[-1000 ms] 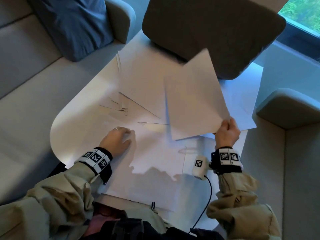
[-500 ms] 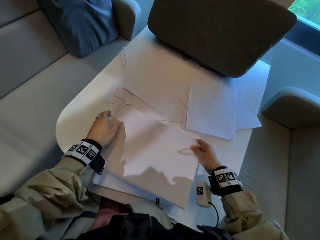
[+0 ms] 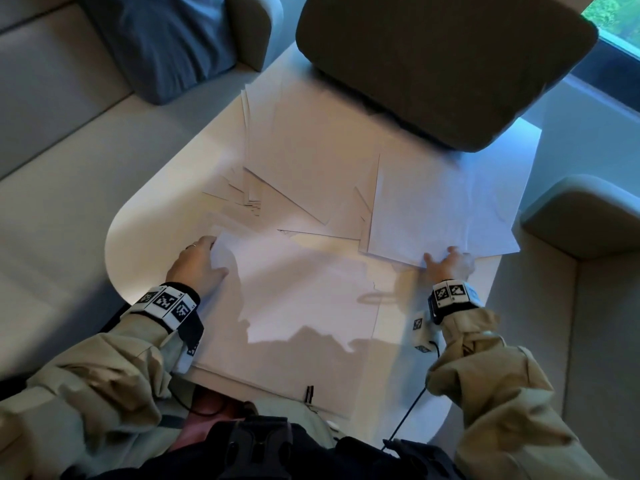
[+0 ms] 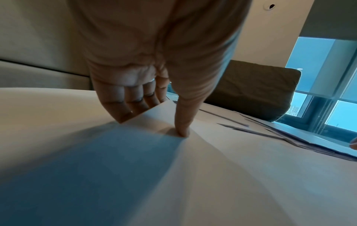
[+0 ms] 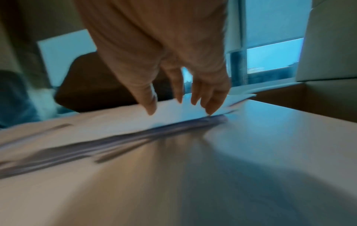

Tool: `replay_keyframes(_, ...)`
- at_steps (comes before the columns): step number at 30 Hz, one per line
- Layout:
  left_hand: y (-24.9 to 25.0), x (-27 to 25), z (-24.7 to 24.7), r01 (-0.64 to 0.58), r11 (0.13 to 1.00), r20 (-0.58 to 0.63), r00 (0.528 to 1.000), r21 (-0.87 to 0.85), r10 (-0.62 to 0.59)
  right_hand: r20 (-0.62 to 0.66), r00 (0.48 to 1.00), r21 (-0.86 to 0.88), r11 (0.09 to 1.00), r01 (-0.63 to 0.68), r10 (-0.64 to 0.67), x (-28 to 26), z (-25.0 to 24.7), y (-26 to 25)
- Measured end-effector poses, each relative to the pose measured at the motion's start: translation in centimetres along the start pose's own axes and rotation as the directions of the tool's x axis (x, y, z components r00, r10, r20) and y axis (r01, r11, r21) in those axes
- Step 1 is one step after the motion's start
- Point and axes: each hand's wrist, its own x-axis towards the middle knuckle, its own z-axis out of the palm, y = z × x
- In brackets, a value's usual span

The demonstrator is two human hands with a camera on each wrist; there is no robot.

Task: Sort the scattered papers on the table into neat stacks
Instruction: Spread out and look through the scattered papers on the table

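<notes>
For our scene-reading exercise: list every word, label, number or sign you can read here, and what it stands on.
None can be read as text.
The papers: look blank; any print is too faint to tell.
The wristbands by the left hand and right hand: black-and-white square code patterns, no letters.
A mark on the right sleeve: too small to read.

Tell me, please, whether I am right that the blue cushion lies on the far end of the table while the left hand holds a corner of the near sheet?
Not quite: the dark brown cushion lies there; the blue cushion sits on the sofa to the left, as the head view shows. The left hand does hold a corner of the near sheet.
</notes>
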Motion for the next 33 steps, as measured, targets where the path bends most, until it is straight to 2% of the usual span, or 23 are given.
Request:
replay_keyframes(3, 0.0, 0.1, 0.1, 0.009, 1.0, -0.002, 1.0, 0.024, -0.008, 0.017, 0.983, -0.041, 0.983, -0.18, 0.181, 1.0, -0.1, 0.2)
replay_keyframes(6, 0.2, 0.1, 0.1, 0.015, 0.999, -0.007, 1.0, 0.044, -0.015, 0.044, 0.966, -0.023, 0.967, -0.252, 0.253, 1.4, -0.4, 0.1)
replay_keyframes(9, 0.3, 0.2, 0.0, 0.026, 0.998, -0.012, 1.0, 0.066, -0.025, 0.016, 0.966, 0.086, 0.962, -0.259, 0.259, 1.6, -0.8, -0.3)
replay_keyframes(13, 0.7, 0.1, -0.1, 0.049, 0.995, -0.017, 0.999, 0.083, -0.048, -0.054, 0.963, 0.409, 0.886, -0.219, 0.263, 0.9, -0.5, -0.7)
replay_keyframes(17, 1.2, 0.1, -0.3, 0.045, 0.996, -0.028, 0.999, 0.08, -0.043, -0.046, 0.978, 0.491, 0.857, -0.156, 0.204, -0.7, -0.7, -1.8)
replay_keyframes(19, 1.7, -0.1, -0.5, 0.017, 0.998, -0.065, 0.998, 0.062, -0.013, -0.069, 0.976, 0.649, 0.753, -0.114, 0.208, -1.5, -0.7, -1.8)
replay_keyframes(22, 2.8, -0.2, -0.7, -0.077, 0.997, -0.135, 0.988, -0.019, 0.074, -0.031, 0.971, 0.877, 0.473, -0.087, 0.236, -2.6, -1.5, -1.5)
replay_keyframes(24, 3.5, 0.0, -0.8, -0.156, 0.987, -0.168, 0.975, -0.047, 0.146, 0.026, 0.983, 0.917, 0.387, -0.096, 0.183, -3.7, -2.5, -1.6)
replay_keyframes(26, 4.3, 0.2, -0.9, -0.223, 0.973, -0.186, 0.96, -0.056, 0.209, 0.035, 0.993, 0.92, 0.384, -0.076, 0.113, -4.8, -3.0, -1.2)
replay_keyframes(28, 5.0, 0.4, -1.0, -0.259, 0.963, -0.192, 0.951, -0.074, 0.241, 0.049, 0.998, 0.9, 0.432, -0.056, 0.028, -5.7, -2.9, -0.6)
replay_keyframes(31, 5.6, 0.6, -1.1, -0.276, 0.952, -0.223, 0.944, -0.133, 0.242, 0.124, 0.989, 0.81, 0.584, -0.056, -0.077, -7.0, -1.6, 0.3)
replay_keyframes(33, 5.5, 0.7, -1.2, -0.242, 0.954, -0.24, 0.951, -0.176, 0.197, 0.184, 0.977, 0.759, 0.646, -0.074, -0.104, -7.9, -0.6, 1.0)
